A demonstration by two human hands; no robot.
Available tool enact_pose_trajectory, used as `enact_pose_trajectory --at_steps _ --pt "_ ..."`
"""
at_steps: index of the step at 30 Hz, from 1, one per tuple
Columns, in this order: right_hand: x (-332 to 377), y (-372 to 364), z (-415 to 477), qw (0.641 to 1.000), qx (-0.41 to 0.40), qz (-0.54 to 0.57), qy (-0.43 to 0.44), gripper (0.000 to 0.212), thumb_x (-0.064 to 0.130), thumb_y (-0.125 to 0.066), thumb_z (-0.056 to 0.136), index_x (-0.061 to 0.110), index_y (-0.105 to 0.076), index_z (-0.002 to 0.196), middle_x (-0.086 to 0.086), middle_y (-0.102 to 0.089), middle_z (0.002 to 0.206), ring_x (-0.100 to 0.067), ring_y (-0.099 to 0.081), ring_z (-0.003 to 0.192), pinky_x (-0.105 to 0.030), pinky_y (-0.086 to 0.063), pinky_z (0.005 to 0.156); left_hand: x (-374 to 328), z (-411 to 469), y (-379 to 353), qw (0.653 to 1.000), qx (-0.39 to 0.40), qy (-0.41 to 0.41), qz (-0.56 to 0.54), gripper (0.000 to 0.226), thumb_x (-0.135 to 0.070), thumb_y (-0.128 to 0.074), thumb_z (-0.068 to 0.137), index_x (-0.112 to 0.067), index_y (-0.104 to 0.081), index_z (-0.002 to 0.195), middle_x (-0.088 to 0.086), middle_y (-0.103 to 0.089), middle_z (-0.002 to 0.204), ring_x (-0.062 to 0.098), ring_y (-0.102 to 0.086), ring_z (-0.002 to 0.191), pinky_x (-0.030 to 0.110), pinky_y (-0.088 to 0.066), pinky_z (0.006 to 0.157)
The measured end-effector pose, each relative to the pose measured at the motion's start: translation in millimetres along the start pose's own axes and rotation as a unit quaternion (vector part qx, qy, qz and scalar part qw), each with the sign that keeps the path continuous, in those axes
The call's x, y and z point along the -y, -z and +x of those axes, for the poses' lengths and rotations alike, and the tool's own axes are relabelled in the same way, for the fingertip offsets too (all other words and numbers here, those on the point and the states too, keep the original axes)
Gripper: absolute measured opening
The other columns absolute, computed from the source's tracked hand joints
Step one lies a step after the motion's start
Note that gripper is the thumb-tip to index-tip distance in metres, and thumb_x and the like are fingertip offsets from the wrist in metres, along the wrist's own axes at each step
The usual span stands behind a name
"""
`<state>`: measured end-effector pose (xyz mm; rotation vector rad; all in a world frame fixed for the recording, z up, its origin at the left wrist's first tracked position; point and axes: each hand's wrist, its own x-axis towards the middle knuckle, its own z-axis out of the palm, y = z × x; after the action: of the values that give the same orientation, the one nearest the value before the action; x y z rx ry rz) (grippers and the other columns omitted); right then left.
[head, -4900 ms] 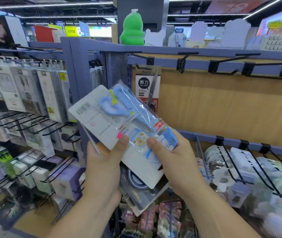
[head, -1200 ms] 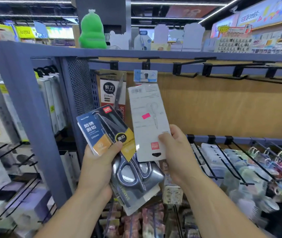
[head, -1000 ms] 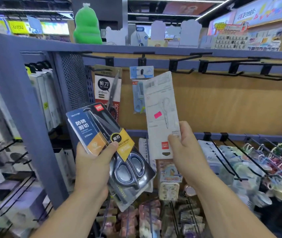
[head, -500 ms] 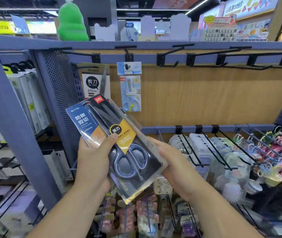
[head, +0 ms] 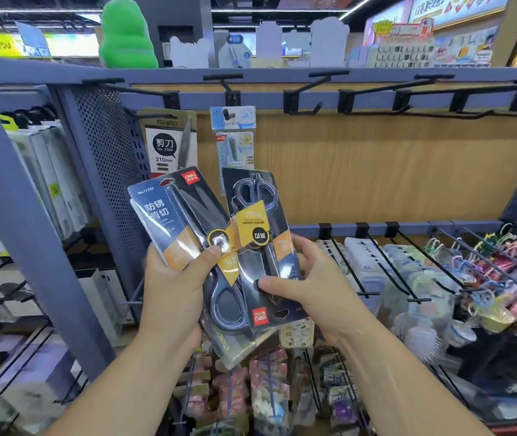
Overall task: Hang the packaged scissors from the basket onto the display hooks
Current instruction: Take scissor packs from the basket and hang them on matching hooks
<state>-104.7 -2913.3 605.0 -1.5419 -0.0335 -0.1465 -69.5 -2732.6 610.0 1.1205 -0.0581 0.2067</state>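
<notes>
Head view: left hand (head: 172,297) clamped a fanned stack of scissor packs (head: 184,225) below the top hook rail (head: 314,100). Right hand (head: 307,284) pinched one dark pack (head: 258,234) upside down, hang-hole low, likely peeled off for turning toward the empty hook (head: 306,99) just right of the hung blue pack (head: 235,143).

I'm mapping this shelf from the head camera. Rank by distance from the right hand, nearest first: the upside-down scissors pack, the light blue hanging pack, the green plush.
1. Upside-down scissors pack, held in the right hand.
2. Light blue hanging pack, on a hook above.
3. Green plush, atop the rack, upper left.
</notes>
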Motion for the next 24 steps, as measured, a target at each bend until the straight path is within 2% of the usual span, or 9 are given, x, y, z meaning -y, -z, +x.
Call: enact_pose_trajectory --at_steps 3,6,9,12,15,18,19,21,24 --pt "2.3 -3.3 -2.7 0.998 -0.023 -0.051 0.018 0.043 0.012 -0.090 0.079 0.021 -0.065 0.113 0.000 -0.080 0.095 -0.024 -0.077 0.081 -0.042 -0.064 0.069 3.3 0.0 2.6 1.000 -0.010 -0.003 0.011 0.043 0.006 -0.073 0.090 -0.016 -0.059 0.124 0.010 -0.077 0.109 0.029 -0.076 0.097 0.047 -0.065 0.080" --pt "5.5 0.4 -1.7 0.994 -0.020 -0.097 0.037 0.036 0.025 -0.083 0.089 0.039 -0.060 0.114 0.004 -0.076 0.097 -0.023 -0.072 0.073 -0.038 -0.060 0.057 5.4 1.2 7.8 0.999 -0.023 -0.012 0.033 0.044 0.004 -0.076 0.089 -0.017 -0.060 0.124 0.014 -0.076 0.115 0.037 -0.074 0.107 0.053 -0.063 0.089" --pt "8.1 9.2 -1.0 0.988 0.012 -0.153 0.025 0.037 0.030 -0.077 0.094 0.052 -0.055 0.114 0.011 -0.073 0.102 -0.012 -0.070 0.076 -0.021 -0.047 0.051 4.8 2.1 12.4 0.998 -0.030 -0.016 0.045 0.046 0.002 -0.078 0.088 -0.020 -0.061 0.124 0.008 -0.078 0.113 0.034 -0.075 0.108 0.056 -0.060 0.096" --pt "11.5 18.4 1.6 0.991 0.034 -0.126 -0.013 0.041 0.016 -0.078 0.093 0.036 -0.057 0.122 0.002 -0.077 0.101 -0.013 -0.073 0.076 -0.023 -0.046 0.049 1.5 3.8 15.0 0.998 -0.032 -0.012 0.049 0.047 0.002 -0.079 0.087 -0.019 -0.060 0.125 0.008 -0.078 0.114 0.033 -0.075 0.107 0.058 -0.059 0.098" --pt "21.5 32.2 4.6 0.991 -0.013 -0.129 -0.013 0.037 0.007 -0.085 0.083 0.018 -0.067 0.114 -0.009 -0.078 0.098 -0.011 -0.066 0.061 -0.023 -0.045 0.048 -1.3 7.6 18.3 0.998 -0.036 -0.013 0.058 0.046 0.001 -0.080 0.086 -0.021 -0.061 0.122 0.008 -0.077 0.113 0.032 -0.075 0.107 0.056 -0.060 0.098" --pt "30.0 50.7 9.1 0.992 -0.099 -0.082 0.006 0.049 0.015 -0.095 0.066 0.015 -0.073 0.110 -0.009 -0.080 0.098 -0.018 -0.074 0.071 -0.037 -0.059 0.064 -2.3 9.7 20.0 0.998 -0.036 -0.009 0.054 0.044 0.001 -0.080 0.087 -0.024 -0.061 0.118 0.007 -0.078 0.111 0.032 -0.075 0.106 0.055 -0.060 0.096" --pt "33.5 56.3 10.3 0.990 -0.124 -0.060 0.024 0.044 0.011 -0.094 0.066 0.014 -0.075 0.106 -0.009 -0.080 0.098 -0.021 -0.075 0.077 -0.041 -0.058 0.071 -2.5 10.1 19.7 0.998 -0.036 -0.009 0.055 0.044 0.001 -0.080 0.087 -0.025 -0.061 0.117 0.006 -0.078 0.110 0.031 -0.076 0.105 0.056 -0.060 0.096" --pt "41.8 66.1 12.6 0.985 -0.155 -0.013 0.072 0.024 -0.003 -0.082 0.077 0.011 -0.077 0.095 -0.004 -0.080 0.089 -0.017 -0.072 0.076 -0.033 -0.055 0.071 -2.7 10.8 17.9 0.998 -0.033 -0.010 0.059 0.043 0.001 -0.080 0.087 -0.025 -0.062 0.117 0.005 -0.078 0.109 0.030 -0.076 0.104 0.058 -0.060 0.097" --pt "59.2 70.4 17.7 0.972 -0.188 0.062 0.124 0.019 -0.009 -0.074 0.084 0.008 -0.074 0.093 -0.005 -0.079 0.084 -0.017 -0.074 0.074 -0.026 -0.058 0.064 -2.3 12.6 14.4 0.998 -0.028 -0.009 0.063 0.046 0.000 -0.081 0.086 -0.024 -0.063 0.121 0.005 -0.079 0.111 0.032 -0.076 0.105 0.062 -0.059 0.097"
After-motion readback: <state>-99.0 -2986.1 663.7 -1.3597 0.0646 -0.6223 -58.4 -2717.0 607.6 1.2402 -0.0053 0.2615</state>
